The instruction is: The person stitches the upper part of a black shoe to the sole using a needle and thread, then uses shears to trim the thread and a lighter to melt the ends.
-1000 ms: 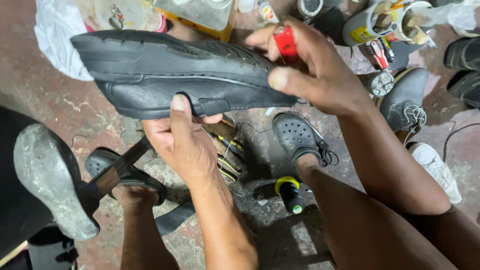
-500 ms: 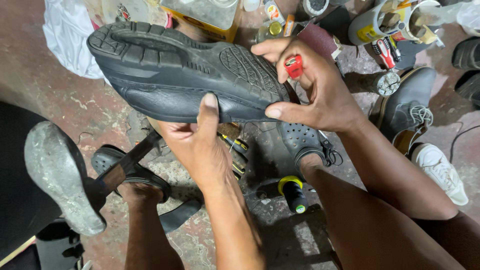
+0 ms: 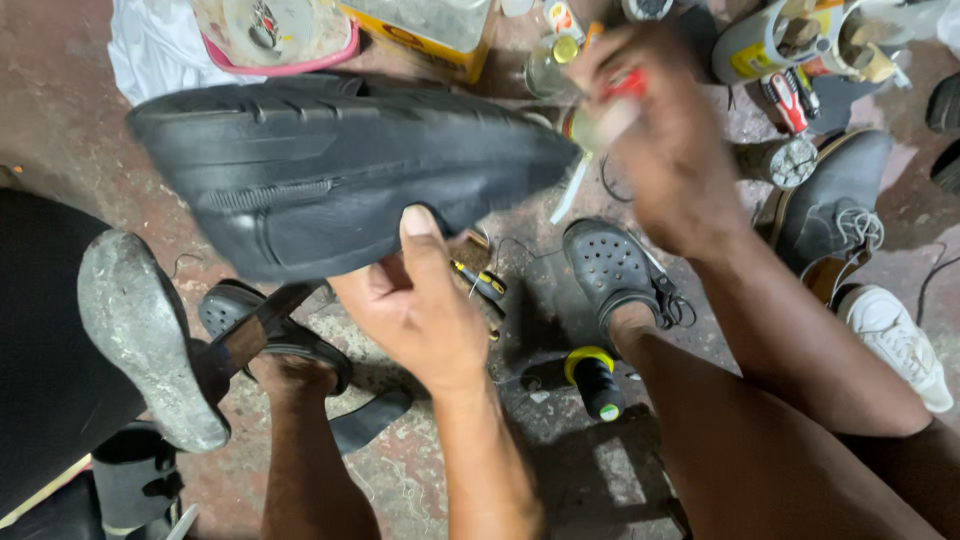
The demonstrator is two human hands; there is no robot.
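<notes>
My left hand [image 3: 415, 305] grips a black shoe [image 3: 330, 170] from below, thumb pressed on its side, the sole turned up and toe pointing right. My right hand [image 3: 665, 150], blurred with motion, is off the shoe at its toe end and holds a small red-handled tool [image 3: 625, 85] with a pale strand [image 3: 570, 190] hanging below it. My feet in black clogs [image 3: 615, 265] rest on the floor under the shoe.
A metal shoe last stand [image 3: 140, 330] sits at left. A thread spool with a yellow top [image 3: 595, 380] lies on the stained floor. Cans, bottles and a tub [image 3: 280, 30] crowd the back. A dark laced shoe [image 3: 835, 215] and white sneaker [image 3: 895, 340] lie at right.
The shoe has rolled so more of its side faces me. My right hand has let go of the toe and pulled away to the upper right with the red tool.
</notes>
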